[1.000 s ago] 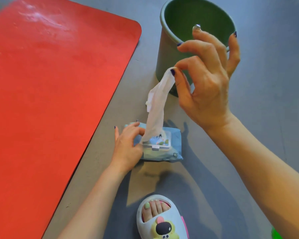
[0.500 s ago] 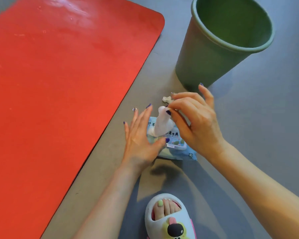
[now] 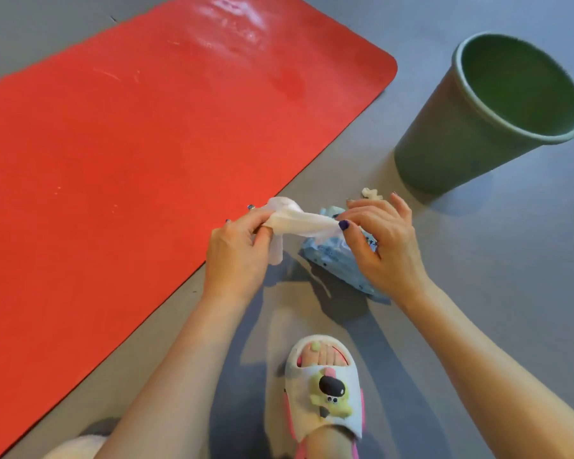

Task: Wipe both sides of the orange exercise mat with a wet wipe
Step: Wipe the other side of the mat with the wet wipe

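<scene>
Wet wipe [image 3: 299,221] stretched between left hand [image 3: 237,250] and right hand [image 3: 383,241], seemingly pinched.

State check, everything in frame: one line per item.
Orange mat: flat on floor, far end glossy.
Wet wipe: bunched, stretched between both hands.
Left hand: grips one end.
Right hand: pinches other end.
Wipe pack: on floor, partly hidden.
Green bin: upright, nothing visible inside.

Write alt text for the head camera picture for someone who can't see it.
Both hands stretch a white wet wipe between them, left hand and right hand each pinching an end, above a blue wipes pack on a grey floor. An orange exercise mat lies left, a green bin right.
</scene>
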The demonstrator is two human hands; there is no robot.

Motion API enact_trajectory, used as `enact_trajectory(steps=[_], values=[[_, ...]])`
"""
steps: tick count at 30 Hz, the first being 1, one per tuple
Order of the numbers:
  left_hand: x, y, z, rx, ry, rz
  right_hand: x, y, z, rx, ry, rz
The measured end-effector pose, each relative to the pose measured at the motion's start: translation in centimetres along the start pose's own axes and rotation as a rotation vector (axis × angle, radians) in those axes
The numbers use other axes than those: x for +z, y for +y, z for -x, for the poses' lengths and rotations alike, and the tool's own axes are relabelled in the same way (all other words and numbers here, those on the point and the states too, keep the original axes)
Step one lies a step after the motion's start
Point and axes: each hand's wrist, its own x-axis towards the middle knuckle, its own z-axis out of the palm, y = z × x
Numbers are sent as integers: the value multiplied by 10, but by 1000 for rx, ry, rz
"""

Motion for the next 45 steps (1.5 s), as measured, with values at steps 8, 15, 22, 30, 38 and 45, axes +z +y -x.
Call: enact_trajectory(steps=[8,15,22,30,38,45], values=[[-6,-5,38,-204,-55,-118,24,34,63,52,-438,550],[-24,3,36,-228,-177,-168,38,32,72,169,-581,623],[-79,53,54,-212,-112,-170,12,19,42,257,-930,582],[-188,131,119,-207,124,-145,-50,-134,-41,-202,-783,546],[-296,192,232,-248,331,-197,-131,-369,-60,-650,-575,233],[-379,182,322,-250,567,-369,-130,-476,5,-820,-624,28]])
